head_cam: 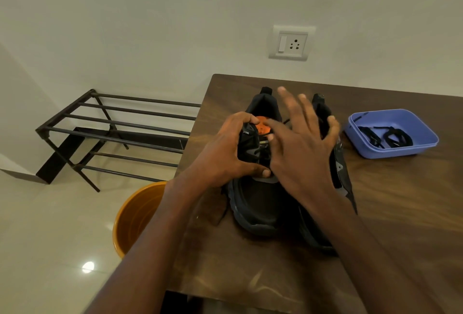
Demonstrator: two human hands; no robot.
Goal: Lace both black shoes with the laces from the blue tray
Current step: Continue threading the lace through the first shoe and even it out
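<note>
Two black shoes stand side by side on the wooden table, toes toward me. On the left shoe, which has an orange insole, my left hand grips the tongue and upper from the left side. My right hand hovers over the gap between the shoes with fingers spread and blurred; its thumb and forefinger reach down at the left shoe's eyelets. Most of the right shoe is hidden behind that hand. A blue tray at the right holds black laces.
An orange bucket stands on the tiled floor just left of the table edge. A black metal shoe rack stands further left against the wall. A wall socket is above the table.
</note>
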